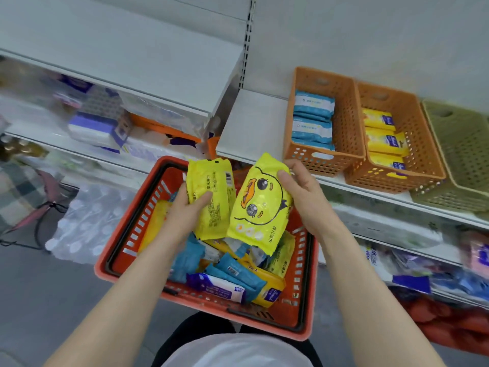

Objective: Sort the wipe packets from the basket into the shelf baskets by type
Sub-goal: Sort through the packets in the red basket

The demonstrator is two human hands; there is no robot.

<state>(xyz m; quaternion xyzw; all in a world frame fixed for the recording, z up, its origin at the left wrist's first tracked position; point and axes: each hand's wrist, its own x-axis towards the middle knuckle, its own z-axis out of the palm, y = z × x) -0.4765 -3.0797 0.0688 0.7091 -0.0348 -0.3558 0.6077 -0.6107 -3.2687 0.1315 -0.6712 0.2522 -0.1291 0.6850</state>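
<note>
Above the red shopping basket (127,250), my left hand (185,207) grips a yellow wipe packet (214,186) with its printed back facing me. My right hand (301,192) grips a second yellow packet with a duck face (259,207). Blue, yellow and purple-white packets (230,276) lie mixed in the basket below. On the shelf to the right stand an orange basket with blue packets (346,144), an orange basket with yellow packets (420,154) and an olive-green basket (465,154) whose inside looks bare.
A white shelf board (251,128) runs left of the orange baskets. Lower shelves on both sides hold packaged goods. A wrapped pack of bottles (87,221) stands on the floor left of the shopping basket.
</note>
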